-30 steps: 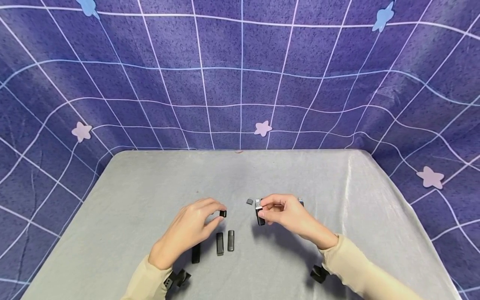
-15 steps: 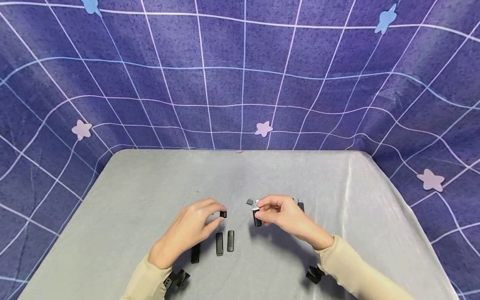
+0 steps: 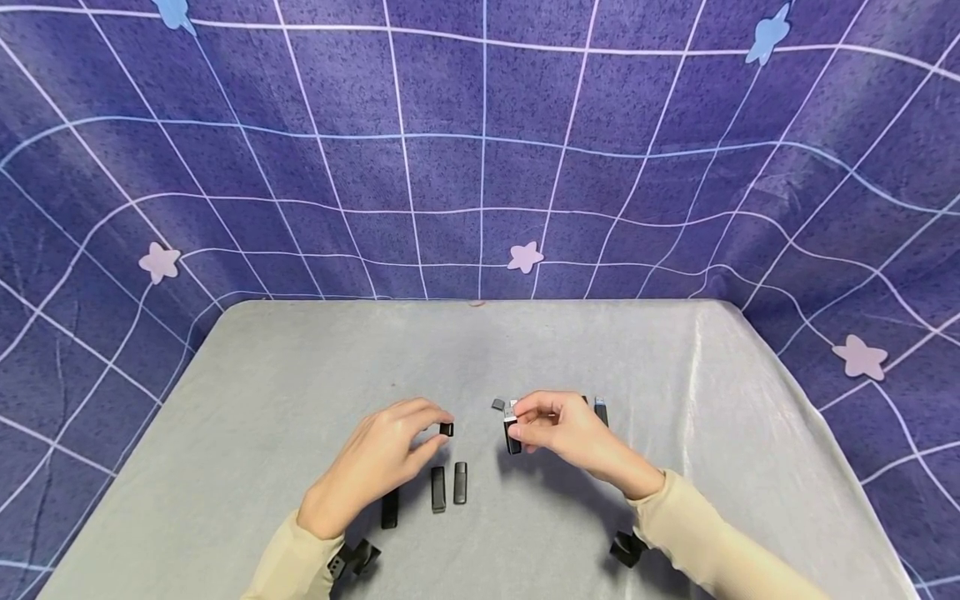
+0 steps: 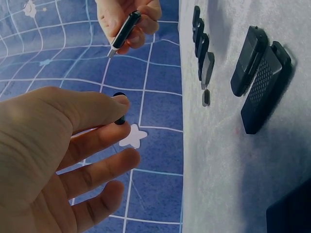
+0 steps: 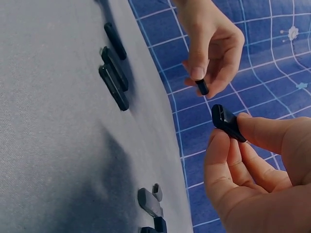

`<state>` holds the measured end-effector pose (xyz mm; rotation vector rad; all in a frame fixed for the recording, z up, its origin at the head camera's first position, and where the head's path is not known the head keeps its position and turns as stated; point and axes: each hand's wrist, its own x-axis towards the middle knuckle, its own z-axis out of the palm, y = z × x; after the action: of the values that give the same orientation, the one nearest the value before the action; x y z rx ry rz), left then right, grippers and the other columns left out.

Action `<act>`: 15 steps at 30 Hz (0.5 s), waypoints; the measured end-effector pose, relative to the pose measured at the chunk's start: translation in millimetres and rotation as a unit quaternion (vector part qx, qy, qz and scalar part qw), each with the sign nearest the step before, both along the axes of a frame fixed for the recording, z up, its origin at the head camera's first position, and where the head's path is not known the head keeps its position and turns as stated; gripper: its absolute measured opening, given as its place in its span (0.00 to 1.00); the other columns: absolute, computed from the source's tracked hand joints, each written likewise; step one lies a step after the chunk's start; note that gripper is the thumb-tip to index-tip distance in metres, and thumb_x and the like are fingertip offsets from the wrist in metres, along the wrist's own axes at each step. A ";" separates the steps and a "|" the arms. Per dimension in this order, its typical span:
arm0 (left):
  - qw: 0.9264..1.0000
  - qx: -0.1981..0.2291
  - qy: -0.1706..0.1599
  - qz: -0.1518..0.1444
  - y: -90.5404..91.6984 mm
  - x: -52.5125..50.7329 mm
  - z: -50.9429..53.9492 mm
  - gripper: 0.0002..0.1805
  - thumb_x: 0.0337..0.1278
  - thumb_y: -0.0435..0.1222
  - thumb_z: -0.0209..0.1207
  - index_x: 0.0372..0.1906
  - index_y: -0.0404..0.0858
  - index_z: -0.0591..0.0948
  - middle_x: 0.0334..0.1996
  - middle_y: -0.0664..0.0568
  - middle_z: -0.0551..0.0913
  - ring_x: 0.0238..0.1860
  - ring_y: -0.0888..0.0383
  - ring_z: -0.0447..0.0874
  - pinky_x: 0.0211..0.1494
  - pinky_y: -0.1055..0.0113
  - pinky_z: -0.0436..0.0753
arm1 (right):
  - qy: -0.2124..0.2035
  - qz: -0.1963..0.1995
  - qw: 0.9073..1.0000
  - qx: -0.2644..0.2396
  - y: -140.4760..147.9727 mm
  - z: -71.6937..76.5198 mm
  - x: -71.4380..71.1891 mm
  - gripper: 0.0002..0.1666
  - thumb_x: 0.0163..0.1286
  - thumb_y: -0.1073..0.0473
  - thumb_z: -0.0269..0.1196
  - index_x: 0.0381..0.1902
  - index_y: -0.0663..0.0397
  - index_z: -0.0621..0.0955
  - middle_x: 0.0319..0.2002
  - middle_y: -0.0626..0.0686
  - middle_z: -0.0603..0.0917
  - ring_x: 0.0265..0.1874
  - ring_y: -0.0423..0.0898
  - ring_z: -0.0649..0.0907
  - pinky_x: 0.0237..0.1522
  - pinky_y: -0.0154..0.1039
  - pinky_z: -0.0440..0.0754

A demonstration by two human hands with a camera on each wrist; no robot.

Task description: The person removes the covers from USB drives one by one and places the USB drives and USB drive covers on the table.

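Observation:
Between thumb and fingertip, my left hand [image 3: 375, 454] pinches a small black cap [image 3: 447, 429]. The cap [image 4: 120, 117] shows its dark side in the left wrist view, and the other fingers are spread loosely below. My right hand [image 3: 564, 427] grips a black USB flash drive [image 3: 513, 437], its silver plug pointing away from me in the head view. Both hands are raised above the table, with a gap between cap and drive. In the right wrist view the drive [image 5: 224, 121] shows its butt end, and fingers hide part of its body.
Dark flash drives, one [image 3: 438, 489] beside another [image 3: 461, 483], lie near my left hand; a third black one [image 3: 390, 508] is partly under it. A small grey cap [image 3: 498, 404] and a blue-plugged flash drive [image 3: 601, 411] lie on the grey cloth [image 3: 300, 358].
My right hand has shifted slightly left with the flash drive, showing more of the blue-plugged drive behind it. My left hand stays nearly still with the cap.

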<state>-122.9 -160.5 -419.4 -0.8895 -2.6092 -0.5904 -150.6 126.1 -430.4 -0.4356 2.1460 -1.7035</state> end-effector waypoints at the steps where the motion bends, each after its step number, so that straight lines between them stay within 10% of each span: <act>1: 1.000 0.000 0.000 0.000 0.0 -0.1 -0.1 0.10 0.62 0.39 0.70 0.47 0.47 0.88 0.45 0.62 0.88 0.46 0.62 0.88 0.46 0.60 0.87 | 0.001 0.000 1.000 0.000 -0.1 -0.1 -0.1 0.16 0.67 0.61 0.71 0.49 0.65 0.84 0.36 0.53 0.88 0.29 0.47 0.86 0.39 0.46 0.88; 15: 1.000 -0.006 -0.004 0.006 -0.2 -1.2 -2.3 0.10 0.61 0.39 0.70 0.47 0.49 0.88 0.45 0.63 0.88 0.47 0.62 0.88 0.49 0.61 0.87 | -0.006 0.004 1.000 -0.020 -0.4 -3.1 -2.1 0.17 0.66 0.63 0.70 0.50 0.69 0.83 0.36 0.52 0.88 0.28 0.41 0.85 0.38 0.41 0.88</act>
<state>-124.1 -160.7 -421.6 -0.8767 -2.6261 -0.5778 -152.7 125.7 -433.5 -0.4438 2.1035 -1.7426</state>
